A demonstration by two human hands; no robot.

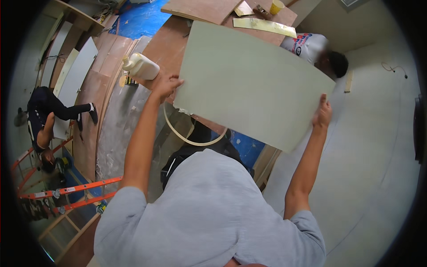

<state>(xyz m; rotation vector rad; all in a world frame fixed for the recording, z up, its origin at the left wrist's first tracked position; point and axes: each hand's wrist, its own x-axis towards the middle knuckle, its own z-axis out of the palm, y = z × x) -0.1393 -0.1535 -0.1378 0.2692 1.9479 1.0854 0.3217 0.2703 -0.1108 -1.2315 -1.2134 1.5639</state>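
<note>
Pale grey-green, one flat panel [253, 84] takes up the middle of my view, held out above the wearer's lap between two bare hands. I see the left hand [166, 86] closed on its left edge and the right hand [322, 112] gripping its right edge, thumb uppermost. Counting outward, I get two other people: one in dark clothes [40, 100], bent over at the left of the frame, and one in a white shirt [304, 46] at the upper right, partly behind the panel. I also count one white jug [143, 66] just beyond the left hand and one yellow cup [276, 6] at the top. Orange ladder rails [91, 184] cross the lower left; whether they make one ladder or two, I cannot tell.

Red and blue lettering marks the white shirt, and small pale stickers dot the rails, too tiny for me to read.

The panel looks plain and matt, straight-sided, with a ragged whitish patch at its lower left corner. One pale curved strip [200, 144] loops below it.
</note>
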